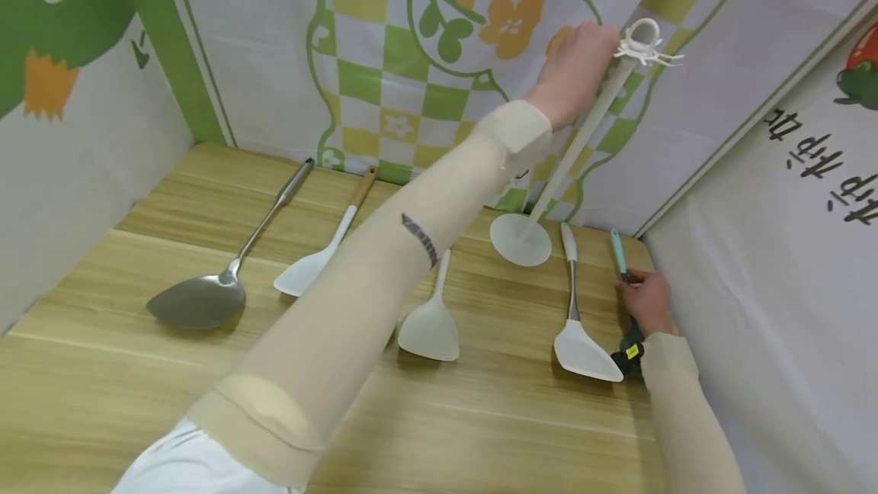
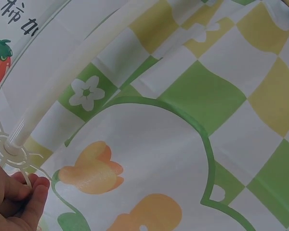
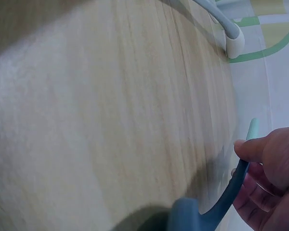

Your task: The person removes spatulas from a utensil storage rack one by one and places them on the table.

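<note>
My left hand (image 1: pixel 576 71) is raised at the top of a tall white utensil stand (image 1: pixel 583 136), which has a ring of small hooks and a round base. In the left wrist view, the thumb and fingers (image 2: pixel 33 195) pinch one hook of the ring (image 2: pixel 9 149). Down at the table's right side, my right hand (image 1: pixel 648 302) holds a dark kitchen utensil with a turquoise handle end (image 1: pixel 619 250). Its dark shaft (image 3: pixel 231 190) lies between thumb and fingers in the right wrist view. The utensil's head is mostly out of sight, so its kind is unclear.
On the wooden table (image 1: pixel 480 425) lie a steel spatula (image 1: pixel 199 302), a white spatula with a wooden handle (image 1: pixel 302 269), a cream spatula (image 1: pixel 430 330) and a white-headed spatula with a steel shaft (image 1: pixel 583 353). Printed fabric walls (image 1: pixel 775 288) border the table.
</note>
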The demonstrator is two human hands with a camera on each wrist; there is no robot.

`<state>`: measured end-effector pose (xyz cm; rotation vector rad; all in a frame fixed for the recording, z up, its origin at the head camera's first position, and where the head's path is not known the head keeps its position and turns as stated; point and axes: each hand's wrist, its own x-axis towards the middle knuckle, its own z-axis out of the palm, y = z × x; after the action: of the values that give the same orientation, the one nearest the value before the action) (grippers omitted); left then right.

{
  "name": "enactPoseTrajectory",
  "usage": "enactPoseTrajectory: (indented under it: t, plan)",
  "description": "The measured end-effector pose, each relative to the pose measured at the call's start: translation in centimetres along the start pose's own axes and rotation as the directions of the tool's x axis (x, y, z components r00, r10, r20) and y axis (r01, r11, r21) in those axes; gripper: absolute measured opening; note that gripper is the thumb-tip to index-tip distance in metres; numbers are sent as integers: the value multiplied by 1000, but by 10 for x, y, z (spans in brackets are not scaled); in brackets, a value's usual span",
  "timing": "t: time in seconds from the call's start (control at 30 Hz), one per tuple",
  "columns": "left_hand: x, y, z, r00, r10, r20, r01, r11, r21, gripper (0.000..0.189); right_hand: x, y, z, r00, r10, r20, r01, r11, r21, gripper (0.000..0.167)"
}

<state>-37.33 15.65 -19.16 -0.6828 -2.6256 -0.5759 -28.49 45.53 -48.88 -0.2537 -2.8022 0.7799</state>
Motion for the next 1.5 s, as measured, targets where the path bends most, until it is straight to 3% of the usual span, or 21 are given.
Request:
enactPoseTrajectory:
  t: [0.2,0.47,0.87,0.97,1.07,1.2,1.27,1.37,1.5]
  plan:
    - [2,-2,0,1000,-23,-3,23,999,-36,29,3,1,2,1000,1,-8,-1,1000,-15,35]
    - [1,0,0,1000,-14,0,14,1000,-8,28,4,9,8,999,-17,-32,17,1000,-15,32]
    - [4,3,-1,999,-23,-28,23,1000,-13,30,4,11,5,999,41,-3,-41,999,-20,38]
    - [3,-2,2,998,-20,-65,17,999,-47,31,5,8,4,999,40,32,-39,999,-28,41]
    - [1,-8,5,995,-29,-96,14,988,-152,34,5,5,0,994,58,93,-57,998,-18,47]
    - [0,-15,9,991,-31,-129,-13,946,-324,44,3,0,-6,984,98,150,-103,994,25,55]
    - [-2,-18,10,986,-22,-163,-41,928,-370,45,1,-2,-9,984,95,152,-104,993,52,56]
    - [-4,-21,12,974,8,-227,-95,922,-376,45,0,-3,-14,990,60,126,-72,993,93,56]
    - [-7,-23,14,952,101,-287,-204,913,-354,48,2,-3,-19,997,-14,74,6,995,103,52]
